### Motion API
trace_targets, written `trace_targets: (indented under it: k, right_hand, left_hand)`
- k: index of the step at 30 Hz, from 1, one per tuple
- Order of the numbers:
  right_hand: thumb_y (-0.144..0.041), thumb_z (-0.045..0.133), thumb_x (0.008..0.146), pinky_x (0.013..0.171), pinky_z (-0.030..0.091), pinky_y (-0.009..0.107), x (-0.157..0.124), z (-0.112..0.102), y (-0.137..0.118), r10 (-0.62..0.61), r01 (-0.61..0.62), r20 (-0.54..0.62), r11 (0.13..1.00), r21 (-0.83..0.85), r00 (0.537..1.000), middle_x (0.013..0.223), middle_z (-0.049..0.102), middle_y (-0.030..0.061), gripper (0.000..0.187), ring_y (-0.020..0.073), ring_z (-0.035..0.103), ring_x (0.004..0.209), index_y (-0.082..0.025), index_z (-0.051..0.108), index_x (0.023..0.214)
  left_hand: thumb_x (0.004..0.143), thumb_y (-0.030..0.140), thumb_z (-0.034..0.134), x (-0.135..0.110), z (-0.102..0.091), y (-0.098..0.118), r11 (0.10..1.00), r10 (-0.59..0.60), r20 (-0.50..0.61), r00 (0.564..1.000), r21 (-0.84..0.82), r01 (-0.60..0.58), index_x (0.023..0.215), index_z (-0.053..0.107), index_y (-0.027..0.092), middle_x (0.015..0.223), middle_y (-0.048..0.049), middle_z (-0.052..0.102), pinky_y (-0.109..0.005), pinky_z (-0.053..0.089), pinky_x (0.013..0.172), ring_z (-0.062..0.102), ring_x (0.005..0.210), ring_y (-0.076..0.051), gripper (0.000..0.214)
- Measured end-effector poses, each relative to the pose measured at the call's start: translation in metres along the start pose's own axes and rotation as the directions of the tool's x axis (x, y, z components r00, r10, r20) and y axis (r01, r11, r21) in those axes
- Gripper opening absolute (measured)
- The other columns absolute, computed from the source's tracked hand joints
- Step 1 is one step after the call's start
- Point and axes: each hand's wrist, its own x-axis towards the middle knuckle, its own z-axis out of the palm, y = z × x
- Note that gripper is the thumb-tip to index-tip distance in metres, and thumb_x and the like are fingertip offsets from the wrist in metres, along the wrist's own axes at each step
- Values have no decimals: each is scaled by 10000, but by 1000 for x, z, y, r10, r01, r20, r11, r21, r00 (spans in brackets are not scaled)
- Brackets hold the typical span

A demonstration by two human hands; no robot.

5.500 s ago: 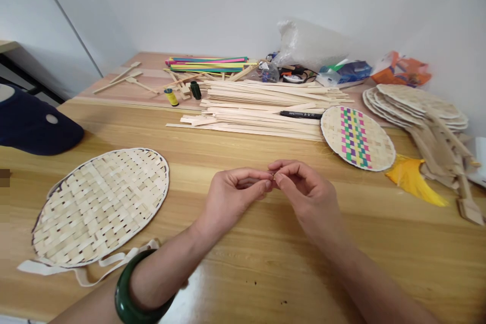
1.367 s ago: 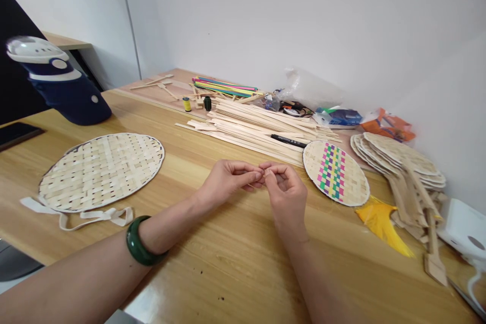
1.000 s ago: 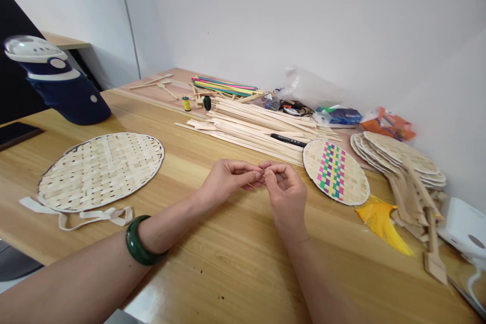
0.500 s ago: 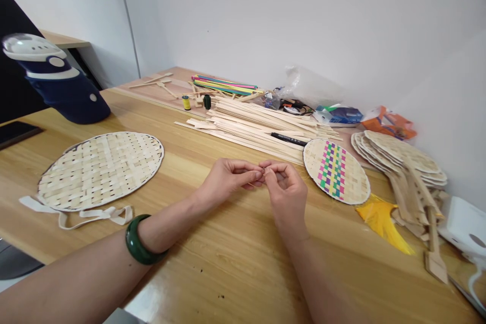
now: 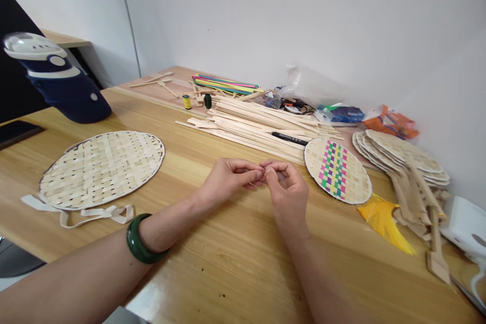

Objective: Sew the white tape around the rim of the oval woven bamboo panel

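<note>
Light: bright, diffuse; source out of view. Wall (image 5: 266, 25) beyond the grip evenly lit, dimming at the far upper right. Shadows: soft, on the tabletop (image 5: 228, 268), between the forearms below the grip. Glare: whitish patch on the tabletop, nearer than the grip and left of it; highlight on green bangle (image 5: 135, 245), same side. Focus: left hand (image 5: 230, 177) and right hand (image 5: 289, 190) fairly clear; pinched item (image 5: 265, 170) too small to tell; plastic wrap (image 5: 311, 86) beyond, hazy. Distortion: wide-angle; bottle (image 5: 72, 91), far left of the grip, leaning, stretched.

A navy bottle (image 5: 72, 93) with a domed lid (image 5: 33, 46) stands near a black smartphone (image 5: 18, 133); clear plastic wrap (image 5: 309, 83) lies by the wall (image 5: 288, 15).
</note>
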Motion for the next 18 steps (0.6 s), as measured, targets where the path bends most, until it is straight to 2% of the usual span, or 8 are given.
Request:
trace_targets:
  k: [10,18]
  right_hand:
    - [-290,677,757,653,567,317,0,0,0,9,-9,0,1000,-30,1000,868,674,42,144,171,654,750,-195,574,725]
    - [-267,678,764,633,562,291,0,1,1,0,0,1,1000,-13,1000,864,675,38,125,158,660,732,-189,587,729]
  left_hand:
    - [697,223,768,0,0,-1,1000,-6,-2,1000,-8,6,781,795,148,719,-32,763,-222,526,672,660,644,-126,116]
    - [687,209,769,1,1,0,1000,-12,-7,1000,-22,12,755,793,151,693,-22,758,-211,518,650,647,621,-116,92]
